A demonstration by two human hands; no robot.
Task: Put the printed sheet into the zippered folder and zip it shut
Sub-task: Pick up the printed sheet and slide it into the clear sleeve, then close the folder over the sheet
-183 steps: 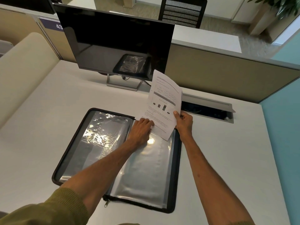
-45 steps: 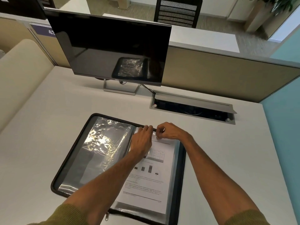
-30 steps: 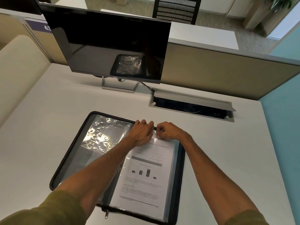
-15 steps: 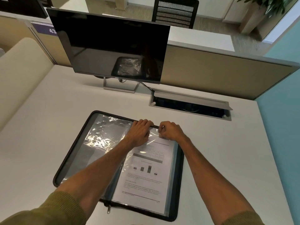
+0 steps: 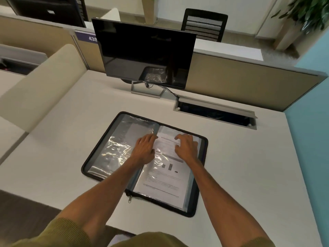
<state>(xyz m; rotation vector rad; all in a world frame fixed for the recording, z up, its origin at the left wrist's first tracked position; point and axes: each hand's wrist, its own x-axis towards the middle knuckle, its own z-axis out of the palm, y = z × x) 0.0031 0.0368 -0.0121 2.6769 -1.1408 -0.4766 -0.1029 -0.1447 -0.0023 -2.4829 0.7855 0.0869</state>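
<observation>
With the white printed sheet (image 5: 166,168) lying under the clear sleeve of the open black zippered folder (image 5: 202,177), both the left hand (image 5: 144,150) and right hand (image 5: 187,148) rest spread-fingered on it, gripping nothing, so closing and zipping look next.

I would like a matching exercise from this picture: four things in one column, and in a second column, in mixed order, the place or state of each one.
Things:
1. printed sheet
2. zippered folder
3. zipper pull
4. monitor

Places or states:
A. lies open flat on the desk
B. stands at the far side of the desk, screen dark
C. inside a clear sleeve on the folder's right half
D. at the folder's near edge, by the spine

Pairs: 1-C, 2-A, 3-D, 4-B
</observation>
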